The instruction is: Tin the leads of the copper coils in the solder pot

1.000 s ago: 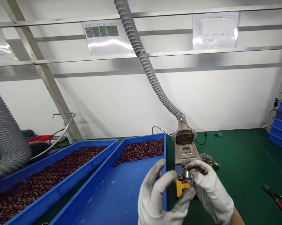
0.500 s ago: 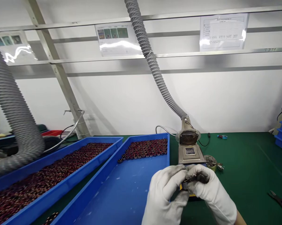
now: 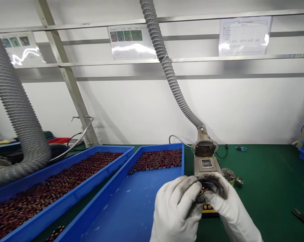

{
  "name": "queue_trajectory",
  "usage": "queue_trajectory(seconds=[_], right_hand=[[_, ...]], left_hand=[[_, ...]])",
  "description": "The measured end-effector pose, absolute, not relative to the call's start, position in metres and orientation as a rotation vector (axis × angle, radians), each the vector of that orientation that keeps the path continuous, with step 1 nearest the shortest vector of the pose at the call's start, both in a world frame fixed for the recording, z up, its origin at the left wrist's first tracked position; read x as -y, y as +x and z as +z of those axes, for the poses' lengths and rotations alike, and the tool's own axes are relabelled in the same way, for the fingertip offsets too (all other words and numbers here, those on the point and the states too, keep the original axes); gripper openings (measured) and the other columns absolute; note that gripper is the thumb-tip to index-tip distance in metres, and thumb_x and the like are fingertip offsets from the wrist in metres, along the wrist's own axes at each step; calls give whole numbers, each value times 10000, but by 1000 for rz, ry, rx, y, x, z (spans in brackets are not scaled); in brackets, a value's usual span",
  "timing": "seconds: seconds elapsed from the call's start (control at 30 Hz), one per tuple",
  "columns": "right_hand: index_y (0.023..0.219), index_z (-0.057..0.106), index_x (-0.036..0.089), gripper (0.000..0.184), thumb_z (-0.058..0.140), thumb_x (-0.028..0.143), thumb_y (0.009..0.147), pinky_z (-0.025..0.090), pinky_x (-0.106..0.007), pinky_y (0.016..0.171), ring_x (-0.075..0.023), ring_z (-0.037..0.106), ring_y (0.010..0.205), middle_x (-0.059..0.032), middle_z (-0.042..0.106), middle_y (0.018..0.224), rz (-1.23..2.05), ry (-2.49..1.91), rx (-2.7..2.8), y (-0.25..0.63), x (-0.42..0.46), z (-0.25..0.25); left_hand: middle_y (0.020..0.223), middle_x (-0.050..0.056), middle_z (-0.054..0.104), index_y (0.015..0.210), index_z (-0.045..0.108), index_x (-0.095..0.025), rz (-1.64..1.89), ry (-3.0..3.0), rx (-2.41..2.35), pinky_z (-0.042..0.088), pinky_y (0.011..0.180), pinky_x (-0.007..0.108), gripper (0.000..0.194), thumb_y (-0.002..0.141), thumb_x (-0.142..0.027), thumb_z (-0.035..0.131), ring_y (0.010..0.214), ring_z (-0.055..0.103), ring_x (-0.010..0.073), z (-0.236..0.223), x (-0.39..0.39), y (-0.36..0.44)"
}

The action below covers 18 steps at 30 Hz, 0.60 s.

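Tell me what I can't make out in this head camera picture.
All in the head view:
- Small piece: mostly hidden by the gloved left hand and right hand, so its full shape is unclear.
- Machine: lower front partly hidden behind both hands.
- Paper at upper right: print too small to read.
- Pliers: handles cut off by the right edge.

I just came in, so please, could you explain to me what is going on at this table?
A person's gloved left hand and gloved right hand hold a small part between them, mostly hidden. Behind the hands stands a metal machine. To the left, the nearer blue tray has dark red pieces at its far end; the other blue tray has many more.
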State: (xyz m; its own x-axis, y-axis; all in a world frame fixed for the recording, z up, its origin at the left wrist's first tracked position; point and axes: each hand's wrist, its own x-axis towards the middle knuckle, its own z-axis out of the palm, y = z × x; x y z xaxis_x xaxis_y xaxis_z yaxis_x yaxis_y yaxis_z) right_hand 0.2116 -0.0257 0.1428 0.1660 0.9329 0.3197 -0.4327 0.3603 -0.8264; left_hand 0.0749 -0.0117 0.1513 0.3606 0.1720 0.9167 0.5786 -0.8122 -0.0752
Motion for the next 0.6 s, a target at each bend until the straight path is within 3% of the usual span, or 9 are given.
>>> queue_trajectory(seconds=[0.27, 0.47, 0.6], right_hand=[[762, 638, 157, 235, 765, 175, 565, 512, -299, 691, -171, 624, 712, -42, 661, 748, 1267, -573, 812, 200, 27, 138], [742, 631, 181, 219, 765, 172, 569, 517, -309, 586, -167, 619, 616, -23, 655, 684, 1496, -488, 764, 198, 28, 136], [787, 614, 192, 217, 738, 252, 618, 505, -325, 541, -175, 627, 605, -33, 665, 709, 1628, -416, 784, 202, 25, 136]], left_hand=[[947, 52, 627, 997, 569, -234, -1767, -2659, 694, 505, 700, 314, 230, 776, -173, 553, 843, 588, 200, 152, 8, 71], [779, 38, 642, 718, 648, -200, -2490, -2716, 863, 495, 689, 253, 136, 761, -156, 527, 784, 594, 188, 148, 5, 72], [812, 27, 660, 738, 664, -203, -2879, -2417, 1156, 504, 669, 213, 89, 736, -202, 574, 778, 606, 175, 149, 3, 69]])
